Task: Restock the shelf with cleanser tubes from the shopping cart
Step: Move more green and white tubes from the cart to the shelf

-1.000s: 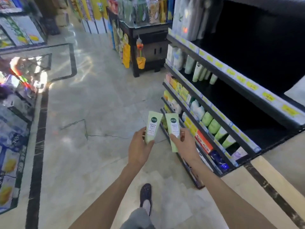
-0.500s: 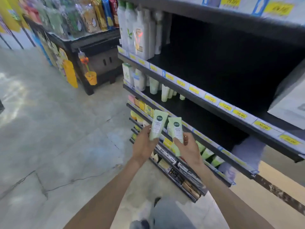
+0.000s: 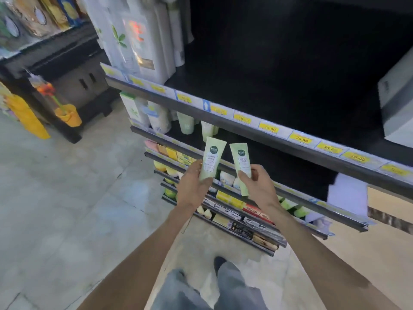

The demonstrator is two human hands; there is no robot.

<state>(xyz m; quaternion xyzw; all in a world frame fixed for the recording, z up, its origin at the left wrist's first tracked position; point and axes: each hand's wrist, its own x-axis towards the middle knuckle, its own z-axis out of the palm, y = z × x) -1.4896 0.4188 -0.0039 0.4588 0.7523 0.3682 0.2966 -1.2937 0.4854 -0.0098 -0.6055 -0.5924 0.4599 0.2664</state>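
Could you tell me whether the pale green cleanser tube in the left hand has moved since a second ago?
Yes. The pale green cleanser tube in the left hand moved from over the floor toward the black shelf.

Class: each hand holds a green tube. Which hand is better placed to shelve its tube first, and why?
Probably the right hand: its tube is nearer the bare stretch of shelf. The left hand and its tube lie further toward the aisle.

Both forearms are bare, with no sleeves, watch or rings showing up to the left hand [image 3: 194,191] and right hand [image 3: 257,186]. Below the hands, grey-blue trousers [image 3: 232,289] cover both legs, and a dark shoe [image 3: 219,261] tip shows.
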